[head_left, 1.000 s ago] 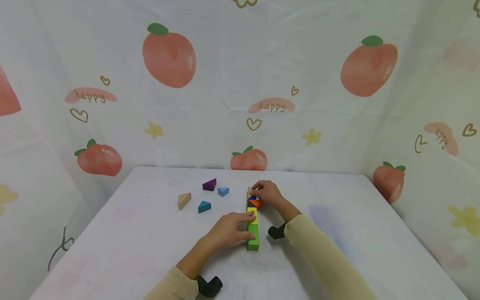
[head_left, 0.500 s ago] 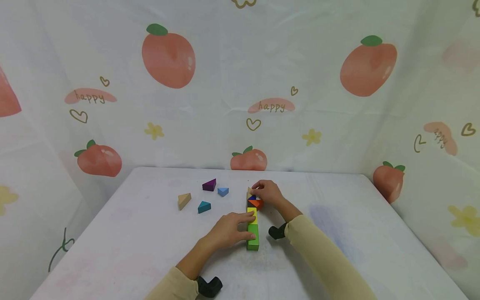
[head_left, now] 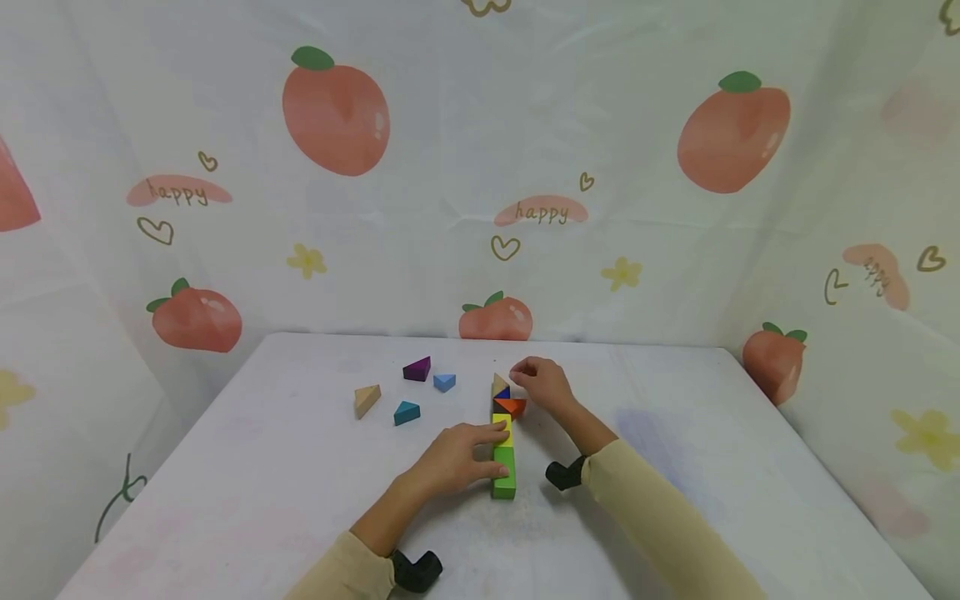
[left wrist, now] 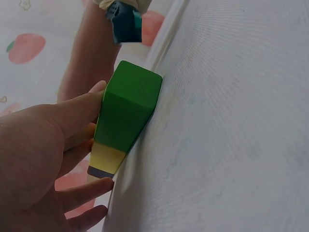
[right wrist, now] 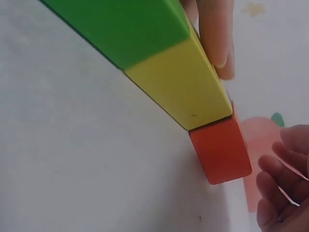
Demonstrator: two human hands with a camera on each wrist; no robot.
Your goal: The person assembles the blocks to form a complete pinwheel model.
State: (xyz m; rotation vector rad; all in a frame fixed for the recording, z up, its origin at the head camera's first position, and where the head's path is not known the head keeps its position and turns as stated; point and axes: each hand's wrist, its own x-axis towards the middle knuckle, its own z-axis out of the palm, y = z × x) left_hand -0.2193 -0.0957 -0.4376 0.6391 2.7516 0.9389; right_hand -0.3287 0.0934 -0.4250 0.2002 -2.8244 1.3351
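Note:
A row of blocks runs away from me on the table. Nearest is a green block (head_left: pixel 504 487), followed by a yellow block (head_left: pixel 504 439), an orange triangular block (head_left: pixel 509 406), a dark blue block (head_left: pixel 504 392) and a natural wood triangle (head_left: pixel 498 384). My left hand (head_left: pixel 448 461) lies against the row's left side, thumb on the green block (left wrist: pixel 128 106) and fingers touching the yellow one. In the right wrist view the orange block (right wrist: pixel 221 151) meets the yellow block's end (right wrist: pixel 181 84). Just right of the far end hovers my right hand (head_left: pixel 546 385), bent fingers holding nothing.
Left of the row lie several loose triangular blocks: purple (head_left: pixel 417 369), light blue (head_left: pixel 444 382), teal (head_left: pixel 407 413) and natural wood (head_left: pixel 367 401). The white table (head_left: pixel 262 492) ends at a peach-printed cloth (head_left: pixel 420 275) behind. Black wrist devices (head_left: pixel 417 572) sit at both cuffs.
My right hand has let go of the natural wood triangle at the far end and drawn back a little to the right. My left hand stays on the row.

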